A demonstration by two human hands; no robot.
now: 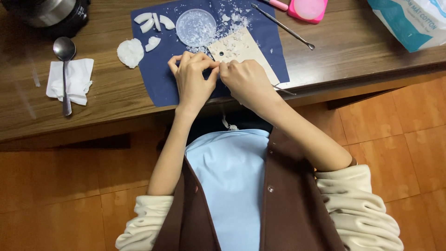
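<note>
My left hand [193,79] and my right hand [246,81] meet fingertip to fingertip over a dark blue mat [158,74] on the wooden desk [111,93]. Between the fingertips both hands pinch something small and white; I cannot tell what it is. A thin metal tool [284,90] sticks out from under my right hand. Just beyond the fingers lies a beige card [241,46] with a hole, strewn with white flakes. A round clear lid [196,27] with white shavings sits behind it.
White curved pieces [153,23] and a white lump [130,52] lie at the mat's left. A spoon [65,60] rests on a folded tissue [76,79]. A metal pick [283,27], a pink case [307,9], a cotton bag [413,21] and a dark pot [51,14] stand farther back.
</note>
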